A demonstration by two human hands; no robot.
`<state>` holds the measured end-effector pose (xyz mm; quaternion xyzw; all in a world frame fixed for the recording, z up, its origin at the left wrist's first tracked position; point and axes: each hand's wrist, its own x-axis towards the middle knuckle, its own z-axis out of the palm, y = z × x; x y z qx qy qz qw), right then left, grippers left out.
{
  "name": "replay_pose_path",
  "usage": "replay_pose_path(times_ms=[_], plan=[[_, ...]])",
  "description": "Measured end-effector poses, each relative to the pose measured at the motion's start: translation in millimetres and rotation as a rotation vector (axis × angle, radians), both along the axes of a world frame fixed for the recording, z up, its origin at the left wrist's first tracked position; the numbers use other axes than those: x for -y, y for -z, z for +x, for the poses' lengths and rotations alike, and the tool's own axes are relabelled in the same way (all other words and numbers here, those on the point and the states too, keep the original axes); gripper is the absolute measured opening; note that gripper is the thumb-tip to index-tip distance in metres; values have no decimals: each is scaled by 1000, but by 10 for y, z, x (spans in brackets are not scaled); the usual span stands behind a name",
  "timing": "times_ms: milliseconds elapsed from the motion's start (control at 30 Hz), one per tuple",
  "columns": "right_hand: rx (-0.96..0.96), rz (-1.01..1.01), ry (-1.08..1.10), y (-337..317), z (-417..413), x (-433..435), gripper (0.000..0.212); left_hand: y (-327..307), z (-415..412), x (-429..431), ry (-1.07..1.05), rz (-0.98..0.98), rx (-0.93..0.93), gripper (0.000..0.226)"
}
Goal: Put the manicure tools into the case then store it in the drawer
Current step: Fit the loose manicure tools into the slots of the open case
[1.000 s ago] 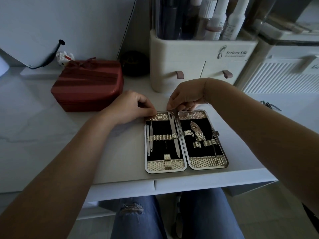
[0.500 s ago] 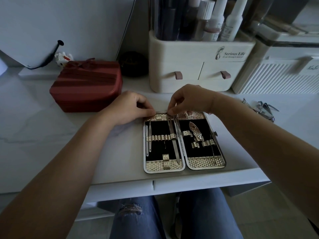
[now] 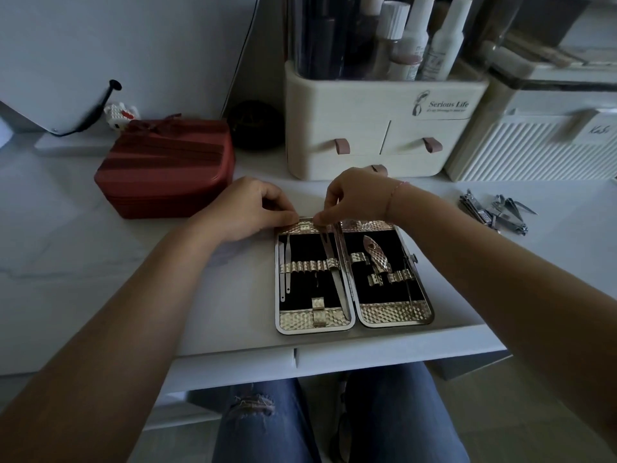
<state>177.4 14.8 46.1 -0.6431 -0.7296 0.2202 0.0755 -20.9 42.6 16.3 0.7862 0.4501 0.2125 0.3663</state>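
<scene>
Open case (image 3: 395, 313) lay flat on white desk (image 3: 230, 312), left hand (image 3: 247, 208) pinched its far edge, right hand (image 3: 357, 198) pinched long metal tool (image 3: 335, 274) by its top end, loose clippers (image 3: 494, 213) well off right.

Red bow-topped box (image 3: 167, 165), white bottles (image 3: 445, 41), ribbed white bin (image 3: 534, 155)

My right hand (image 3: 359, 198) has edged left, now pinching the top of the long file (image 3: 335, 279) in the case (image 3: 395, 313). The file's tip has slid toward me.
</scene>
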Motion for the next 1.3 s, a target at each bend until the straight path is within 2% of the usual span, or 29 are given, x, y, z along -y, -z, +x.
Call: replay_pose_path(times_ms=[333, 467, 567, 667, 833, 967, 1067, 1300], plan=[[-19, -76, -36, -25, 43, 4, 31, -1, 6, 1, -6, -3, 8, 7], [-276, -59, -12, -184, 285, 135, 25, 30, 3, -12, -11, 5, 13, 7], [-345, 93, 115, -329, 748, 367, 16, 34, 5, -22, -11, 34, -4, 8], [-194, 229, 286, -327, 1208, 619, 10, 26, 45, 9, -24, 72, -13, 11], [17, 213, 339, -69, 1372, 814, 11, 39, 89, 69, -76, 130, 19, 16], [68, 311, 406, 118, 1333, 796, 17, 50, 75, 65, -68, 168, 0, 15], [128, 357, 505, 193, 1317, 726, 17, 76, 77, 85, -101, 140, 63, 15], [159, 328, 581, 172, 1233, 663, 15, 74, 74, 77, -134, 118, 104, 14]])
